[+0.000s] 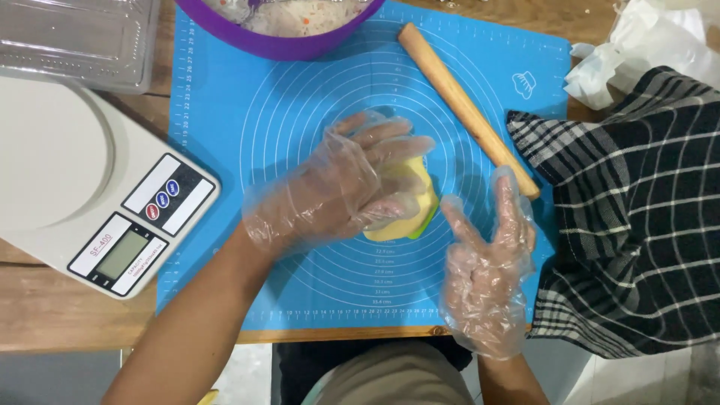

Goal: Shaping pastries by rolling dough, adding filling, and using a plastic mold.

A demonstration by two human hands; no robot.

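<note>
- Two gloved hands are working over a blue silicone baking mat (300, 97) that's lying on a wooden bench (52, 311).
- Left hand (341, 184) is lying flat on a pale yellow piece of dough (415, 196) near the middle of the mat's circle markings, fingers spread and pressing down rather than curling around it, so the grip isn't closed on anything.
- Dough is sitting on something green; only a thin green edge (426, 222) is peeking out at its lower right.
- Right hand (487, 262) is hovering just beside the dough, fingers open and pointing up, grip holding nothing.
- Wooden rolling pin (466, 109) is lying diagonally on the mat, its lower end just above the right hand's fingertips.
- Purple bowl (281, 41) with a pale mix in it is sitting at the mat's top edge.
- White kitchen scale (90, 187) is sitting to the left, a clear plastic container (75, 41) behind it.
- Black-and-white checked cloth (637, 217) is lying on the right, overlapping the mat's edge, with crumpled clear plastic (637, 45) above it.
</note>
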